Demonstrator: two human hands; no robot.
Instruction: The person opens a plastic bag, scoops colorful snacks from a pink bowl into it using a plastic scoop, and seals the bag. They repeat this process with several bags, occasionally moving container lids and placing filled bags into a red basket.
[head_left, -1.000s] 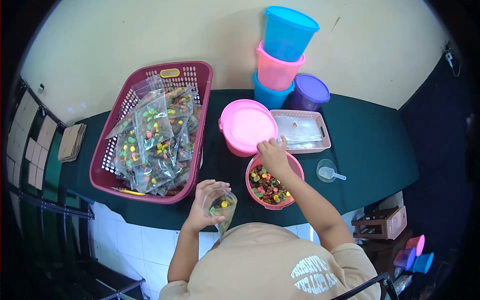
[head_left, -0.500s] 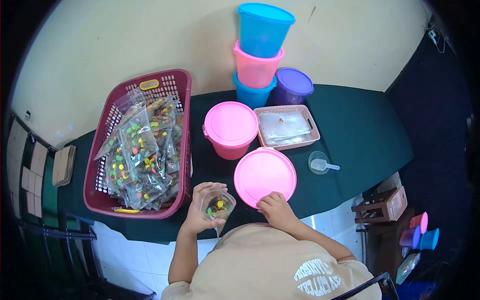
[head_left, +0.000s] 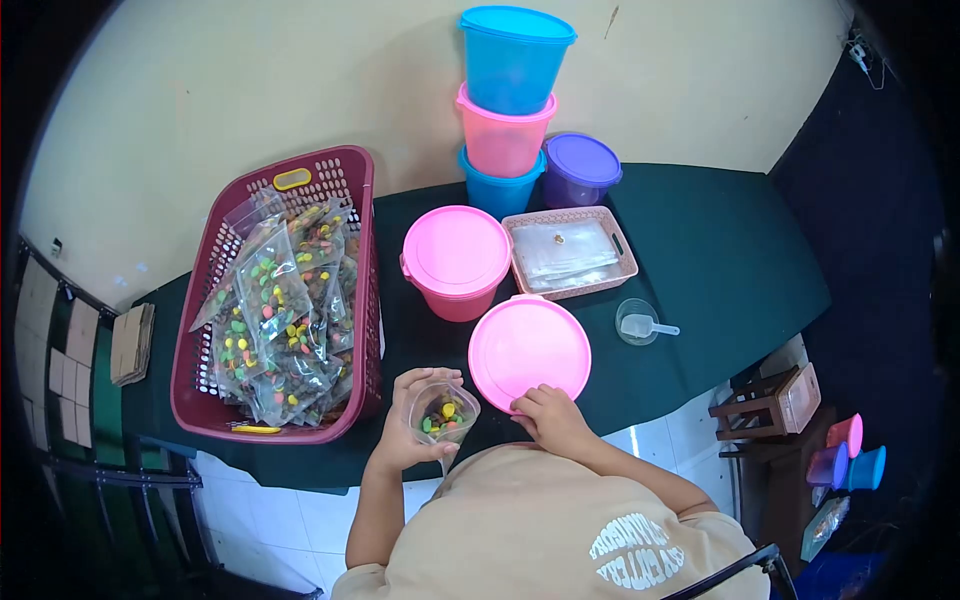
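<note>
A dark green cloth covers the table [head_left: 720, 250], which stands against a cream wall over white floor tiles. At its near edge the left hand [head_left: 405, 425] grips a small open plastic bag [head_left: 443, 412] of coloured candies, while the right hand [head_left: 553, 420] rests its fingers on the near rim of the pink lid [head_left: 528, 345]. The maroon basket [head_left: 345, 170] of filled bags sits at the left end, and the white lettering on the person's beige shirt [head_left: 560, 530] is upside down and unreadable.

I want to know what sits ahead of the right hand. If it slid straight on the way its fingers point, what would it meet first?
The right hand already rests at the near rim of the pink lid; sliding on, it would cross that lid, probably reaching the pink tub behind.
</note>
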